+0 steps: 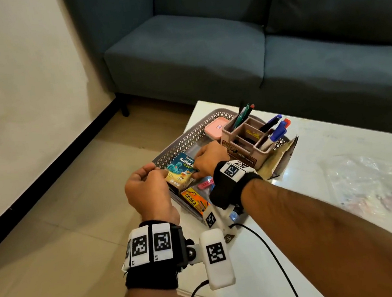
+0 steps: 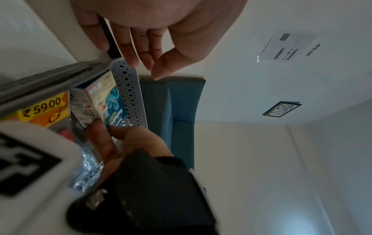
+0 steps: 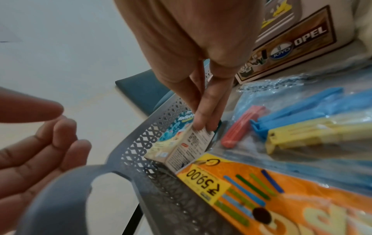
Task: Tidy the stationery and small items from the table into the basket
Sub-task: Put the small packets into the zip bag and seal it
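Observation:
A grey perforated basket (image 1: 188, 137) (image 2: 128, 95) (image 3: 141, 143) stands at the left end of the white table (image 1: 323, 243). My right hand (image 1: 197, 171) (image 2: 106, 128) (image 3: 203, 125) pinches a small teal and cream Koflet box (image 1: 180, 172) (image 2: 96, 98) (image 3: 181, 143) by its end. The box stands on edge inside the basket, against the left wall. My left hand (image 1: 149, 173) (image 2: 149, 66) (image 3: 50, 127) hovers just outside that wall with relaxed fingers and holds nothing.
In the basket are a beige pen organiser (image 1: 245, 140) with several pens, a pink case (image 1: 216, 127) and a bag of coloured clips with an orange card (image 1: 196, 200) (image 3: 281, 198). A clear plastic bag (image 1: 369, 177) lies on the table at right. A blue sofa (image 1: 203, 49) stands behind.

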